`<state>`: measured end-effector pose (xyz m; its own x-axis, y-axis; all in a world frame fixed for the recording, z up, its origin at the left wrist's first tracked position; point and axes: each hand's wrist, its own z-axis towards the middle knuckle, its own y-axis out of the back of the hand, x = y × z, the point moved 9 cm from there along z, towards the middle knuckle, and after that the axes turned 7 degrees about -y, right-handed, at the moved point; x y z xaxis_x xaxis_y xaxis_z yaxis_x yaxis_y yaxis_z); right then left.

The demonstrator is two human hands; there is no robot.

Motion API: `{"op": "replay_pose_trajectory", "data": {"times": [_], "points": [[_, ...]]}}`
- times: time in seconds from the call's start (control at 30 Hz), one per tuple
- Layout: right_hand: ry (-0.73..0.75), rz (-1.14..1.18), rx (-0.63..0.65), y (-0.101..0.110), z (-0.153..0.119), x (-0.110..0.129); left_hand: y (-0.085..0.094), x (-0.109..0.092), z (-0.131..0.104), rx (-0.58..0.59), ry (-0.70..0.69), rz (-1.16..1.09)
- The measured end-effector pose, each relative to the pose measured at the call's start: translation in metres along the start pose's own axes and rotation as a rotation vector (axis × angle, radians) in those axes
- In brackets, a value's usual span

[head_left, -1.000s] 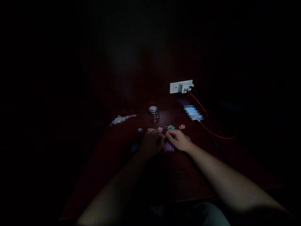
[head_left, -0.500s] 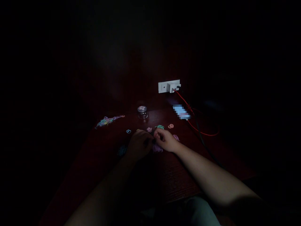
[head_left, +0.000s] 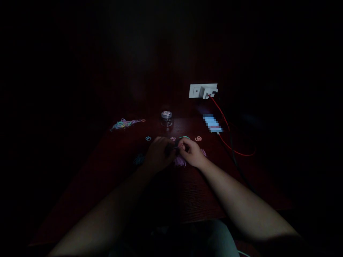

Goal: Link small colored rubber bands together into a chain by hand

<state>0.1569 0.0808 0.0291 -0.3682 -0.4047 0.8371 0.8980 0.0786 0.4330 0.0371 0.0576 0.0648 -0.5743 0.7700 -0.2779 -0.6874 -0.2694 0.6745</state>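
Note:
My left hand (head_left: 160, 153) and my right hand (head_left: 191, 151) meet over the table, fingers closed in a pinch. A thin, dark elastic hair band (head_left: 175, 147) spans the gap between their fingertips; shadow hides most of it. Just below the fingers lies a pile of purple hair bands (head_left: 180, 161). Beside my left wrist is a blue pile (head_left: 138, 158), and pink bands (head_left: 204, 152) show past my right hand. Beyond the hands sit small groups: blue bands (head_left: 148, 138), pink bands (head_left: 173, 139), green bands (head_left: 184, 137) and orange bands (head_left: 198, 138).
A clear lidded jar (head_left: 166, 119) stands at the back of the dark red table (head_left: 198, 200). Mixed bands (head_left: 124, 124) are heaped at the far left. On the right lies a phone (head_left: 212, 123) with a red cable (head_left: 238, 154) running to a wall socket (head_left: 197, 91).
The camera view has shifted slightly, so the table things sit higher in the picture. Both hands stay together, and a thin band now shows between the fingertips.

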Motion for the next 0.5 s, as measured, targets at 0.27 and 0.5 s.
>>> {"op": "replay_pose_trajectory", "data": {"times": [0.27, 0.5], "points": [[0.017, 0.036, 0.007, -0.002, -0.002, -0.001, -0.013, 0.01, -0.002, 0.084, 0.023, 0.011], [-0.028, 0.064, -0.009, 0.001, -0.001, -0.007, -0.01, 0.012, -0.004, 0.054, 0.05, 0.03]]}}
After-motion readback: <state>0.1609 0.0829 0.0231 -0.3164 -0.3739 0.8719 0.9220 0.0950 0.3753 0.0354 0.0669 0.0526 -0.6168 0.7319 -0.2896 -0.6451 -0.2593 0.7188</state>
